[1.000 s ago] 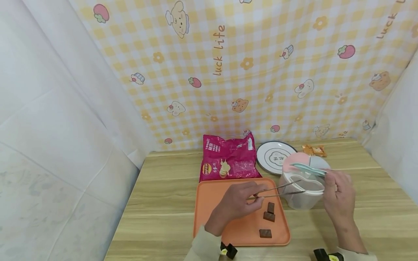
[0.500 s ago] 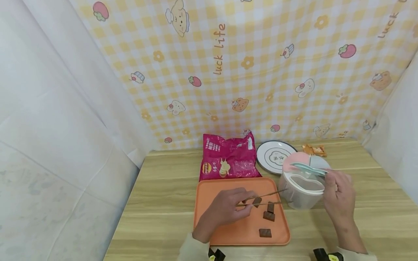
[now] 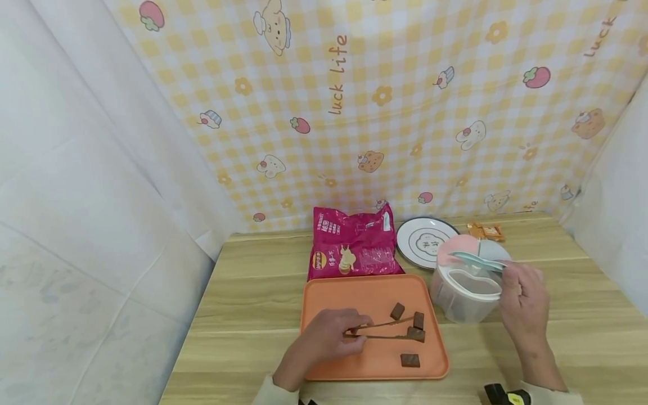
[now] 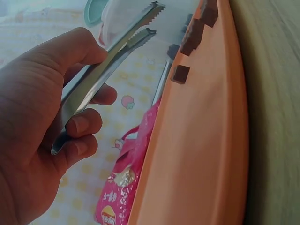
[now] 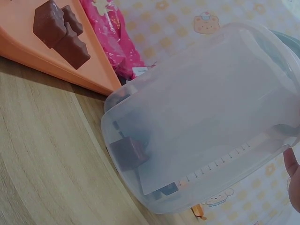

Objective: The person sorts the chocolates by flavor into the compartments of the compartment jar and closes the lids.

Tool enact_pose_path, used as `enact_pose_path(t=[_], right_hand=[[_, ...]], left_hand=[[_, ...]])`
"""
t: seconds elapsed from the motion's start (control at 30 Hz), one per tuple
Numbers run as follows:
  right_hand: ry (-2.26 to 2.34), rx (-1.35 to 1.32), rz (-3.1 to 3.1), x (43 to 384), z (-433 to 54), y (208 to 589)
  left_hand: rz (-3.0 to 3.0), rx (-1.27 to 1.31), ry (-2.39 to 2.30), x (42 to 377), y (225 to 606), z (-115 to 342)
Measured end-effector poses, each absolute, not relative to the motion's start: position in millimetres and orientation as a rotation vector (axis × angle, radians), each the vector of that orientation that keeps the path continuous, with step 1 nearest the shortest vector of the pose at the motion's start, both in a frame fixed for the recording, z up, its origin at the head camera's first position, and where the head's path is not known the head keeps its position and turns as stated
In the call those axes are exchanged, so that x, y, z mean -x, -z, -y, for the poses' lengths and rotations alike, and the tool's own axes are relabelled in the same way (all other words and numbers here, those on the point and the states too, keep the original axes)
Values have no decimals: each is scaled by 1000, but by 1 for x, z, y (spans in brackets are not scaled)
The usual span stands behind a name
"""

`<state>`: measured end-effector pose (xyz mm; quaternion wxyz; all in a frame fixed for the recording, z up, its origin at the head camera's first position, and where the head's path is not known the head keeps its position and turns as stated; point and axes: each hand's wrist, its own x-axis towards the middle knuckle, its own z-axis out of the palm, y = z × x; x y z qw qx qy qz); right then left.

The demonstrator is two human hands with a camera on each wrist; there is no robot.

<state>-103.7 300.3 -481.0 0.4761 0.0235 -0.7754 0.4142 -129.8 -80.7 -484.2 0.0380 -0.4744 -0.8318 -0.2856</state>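
Observation:
My left hand (image 3: pixel 331 336) grips metal tongs (image 4: pixel 93 77) above the orange tray (image 3: pixel 367 368). Their serrated tips stand apart with nothing between them; in the head view they reach toward two touching chocolate pieces (image 3: pixel 416 334). Another chocolate (image 3: pixel 397 311) lies behind these, and one more (image 3: pixel 410 360) near the tray's front. My right hand (image 3: pixel 526 306) pinches the raised teal lid (image 3: pixel 476 260) of a clear divided container (image 3: pixel 466 306). The near compartment is uncovered. A brown chocolate piece (image 5: pixel 127 153) shows through the container's wall at its bottom.
A magenta chip bag (image 3: pixel 354 244) lies behind the tray. Beside it is a white plate (image 3: pixel 415 242) with a dark rim, partly behind the container. Orange wrapped candies (image 3: pixel 486 232) lie at the back right. Pink (image 3: pixel 458 247) and grey-blue lids (image 3: pixel 493 250) cover other compartments.
My left hand has drawn the tongs from over the container's opening leftward and down to the tray's chocolates. My right hand keeps the lid raised, almost still.

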Motion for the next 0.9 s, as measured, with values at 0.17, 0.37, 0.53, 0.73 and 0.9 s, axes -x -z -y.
enact_pose_path(t=[0.17, 0.37, 0.53, 0.73, 0.9], right_hand=[[-1005, -50, 1909, 104, -300, 480], [-1011, -47, 1911, 104, -301, 480], [-1013, -53, 1912, 104, -302, 481], [-1015, -50, 1920, 104, -302, 481], [-1011, -46, 1918, 104, -302, 482]], left_hand=[[2602, 1458, 904, 125, 487, 91], [2692, 1444, 890, 121, 488, 99], [2722, 1448, 881, 119, 491, 101], [2729, 1466, 903, 118, 496, 101], [2721, 1494, 903, 120, 500, 100]])
